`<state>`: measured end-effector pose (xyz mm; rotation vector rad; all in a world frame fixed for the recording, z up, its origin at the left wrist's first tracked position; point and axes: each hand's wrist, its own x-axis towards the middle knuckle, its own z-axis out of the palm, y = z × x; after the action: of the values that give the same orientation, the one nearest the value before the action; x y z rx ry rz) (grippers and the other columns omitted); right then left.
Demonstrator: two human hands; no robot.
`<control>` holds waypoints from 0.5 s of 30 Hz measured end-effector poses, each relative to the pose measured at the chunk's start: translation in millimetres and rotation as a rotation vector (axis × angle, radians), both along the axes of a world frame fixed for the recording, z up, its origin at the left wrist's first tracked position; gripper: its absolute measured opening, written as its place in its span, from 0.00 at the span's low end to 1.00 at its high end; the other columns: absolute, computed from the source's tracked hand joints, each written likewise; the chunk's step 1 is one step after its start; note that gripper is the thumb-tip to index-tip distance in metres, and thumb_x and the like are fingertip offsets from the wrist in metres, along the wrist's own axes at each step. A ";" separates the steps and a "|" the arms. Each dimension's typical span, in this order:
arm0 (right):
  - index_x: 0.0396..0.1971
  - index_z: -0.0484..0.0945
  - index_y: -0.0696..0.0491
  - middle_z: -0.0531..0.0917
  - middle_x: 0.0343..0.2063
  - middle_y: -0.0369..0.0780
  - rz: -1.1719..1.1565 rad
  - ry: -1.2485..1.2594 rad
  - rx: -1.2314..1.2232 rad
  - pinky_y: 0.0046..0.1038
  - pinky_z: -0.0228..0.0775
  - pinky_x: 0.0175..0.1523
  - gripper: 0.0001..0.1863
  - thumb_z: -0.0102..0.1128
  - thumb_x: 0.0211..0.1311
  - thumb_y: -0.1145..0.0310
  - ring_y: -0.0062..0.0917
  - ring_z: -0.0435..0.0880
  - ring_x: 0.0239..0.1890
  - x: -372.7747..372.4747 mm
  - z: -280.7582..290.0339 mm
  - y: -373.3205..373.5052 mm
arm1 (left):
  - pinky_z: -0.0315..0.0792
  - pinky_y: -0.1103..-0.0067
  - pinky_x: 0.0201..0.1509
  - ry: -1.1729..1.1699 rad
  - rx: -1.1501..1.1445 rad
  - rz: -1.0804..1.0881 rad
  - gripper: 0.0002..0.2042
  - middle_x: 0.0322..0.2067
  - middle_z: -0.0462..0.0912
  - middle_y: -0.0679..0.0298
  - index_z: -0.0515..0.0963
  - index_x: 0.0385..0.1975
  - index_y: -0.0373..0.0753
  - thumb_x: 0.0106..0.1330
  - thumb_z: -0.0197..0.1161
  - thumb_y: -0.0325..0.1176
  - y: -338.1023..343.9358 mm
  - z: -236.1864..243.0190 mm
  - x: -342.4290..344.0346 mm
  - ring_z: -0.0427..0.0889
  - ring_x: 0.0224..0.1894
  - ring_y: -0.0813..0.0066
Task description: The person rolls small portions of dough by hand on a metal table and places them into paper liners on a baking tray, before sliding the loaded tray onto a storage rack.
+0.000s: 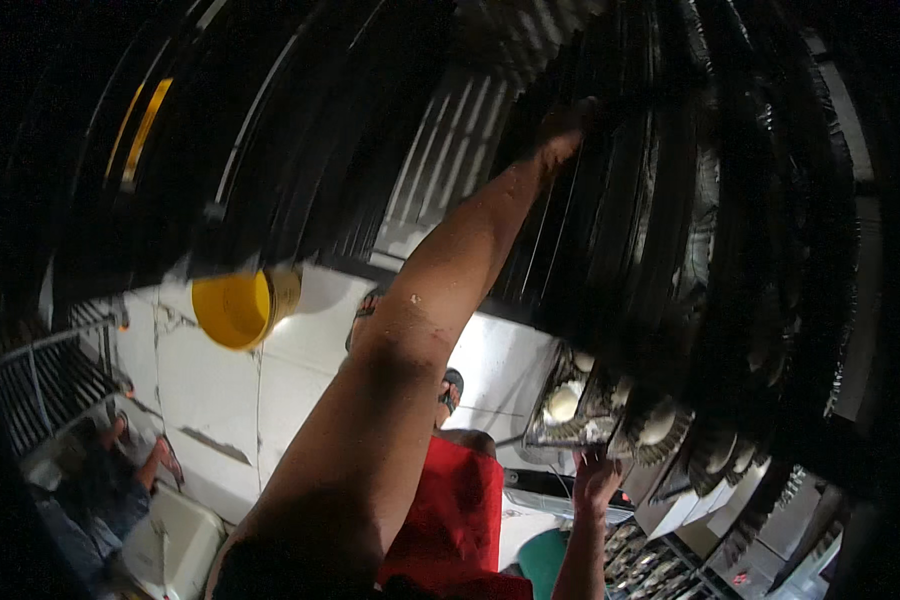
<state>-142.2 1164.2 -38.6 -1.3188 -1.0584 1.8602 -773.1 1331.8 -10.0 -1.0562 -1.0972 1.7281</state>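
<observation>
My left arm stretches up across the view, and my left hand (567,122) reaches in among dark slatted racks (610,210). Its fingers fade into shadow, so what they touch is hidden. Lower right, my right hand (597,480) grips the near edge of a tray (545,438); its fingertips are partly hidden. On the tray sits a pale round piece (563,402) in a fluted, shell-like holder. More fluted shell-like pieces (658,425) with pale middles stand just to the right, beside the rack.
A yellow bucket (235,310) stands on the pale tiled floor (205,385). At the lower left a person's legs (150,465) show near a cream plastic stool (175,540) and a metal rack (50,375). A green round container (542,562) and racked shell-like pieces (650,570) lie lower right.
</observation>
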 end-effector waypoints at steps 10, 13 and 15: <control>0.64 0.76 0.47 0.81 0.64 0.39 -0.010 -0.435 0.231 0.50 0.76 0.61 0.23 0.57 0.78 0.51 0.39 0.80 0.63 34.2 -0.3 -24.5 | 0.48 0.60 0.85 1.691 -0.569 -0.134 0.40 0.78 0.64 0.58 0.58 0.81 0.42 0.81 0.41 0.66 76.2 34.9 29.9 0.59 0.80 0.60; 0.64 0.76 0.47 0.81 0.64 0.39 -0.083 -0.452 0.156 0.49 0.76 0.61 0.23 0.57 0.78 0.51 0.39 0.80 0.63 35.6 4.9 -33.5 | 0.51 0.63 0.84 1.682 -0.470 -0.135 0.41 0.78 0.65 0.58 0.58 0.81 0.43 0.80 0.42 0.68 97.5 34.3 25.2 0.60 0.80 0.61; 0.63 0.76 0.47 0.81 0.63 0.39 -0.117 -0.463 0.131 0.49 0.76 0.62 0.23 0.57 0.78 0.51 0.39 0.80 0.63 32.1 4.5 -33.9 | 0.54 0.65 0.84 1.654 -0.397 -0.143 0.42 0.77 0.66 0.57 0.57 0.82 0.43 0.79 0.42 0.70 112.7 25.0 27.3 0.61 0.79 0.61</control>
<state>-110.1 1130.2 -34.1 -1.7373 -1.2750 1.4051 -745.9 1444.5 15.0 0.2981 0.3722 1.9057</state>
